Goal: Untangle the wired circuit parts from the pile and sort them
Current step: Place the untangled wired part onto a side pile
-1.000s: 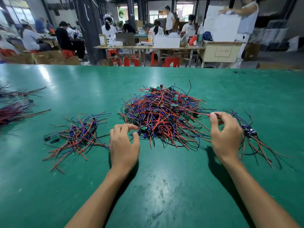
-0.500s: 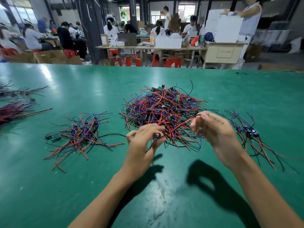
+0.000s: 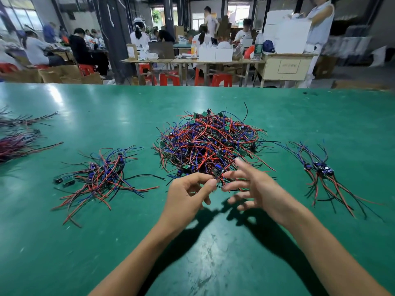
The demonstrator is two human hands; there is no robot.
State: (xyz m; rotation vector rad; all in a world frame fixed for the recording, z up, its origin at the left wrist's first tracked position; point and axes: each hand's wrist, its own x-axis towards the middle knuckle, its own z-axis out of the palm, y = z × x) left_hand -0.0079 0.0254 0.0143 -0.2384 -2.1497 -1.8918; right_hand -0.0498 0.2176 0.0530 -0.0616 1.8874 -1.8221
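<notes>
A small circuit part (image 3: 217, 172) is pinched at the near edge of the tangled pile (image 3: 208, 144) by the fingers (image 3: 210, 182) of the left hand (image 3: 188, 196). The right hand (image 3: 255, 186) is held just beside it, fingers spread wide and holding nothing. Sorted heaps are laid out to either side: one heap (image 3: 102, 174) beyond the left hand, another (image 3: 320, 167) beyond the right, on the green worktop (image 3: 213, 253). If the part is pulled while its wires are snagged, neighbouring parts may be dragged out. Compared with half a second ago, the red wire held by the right hand has been released.
</notes>
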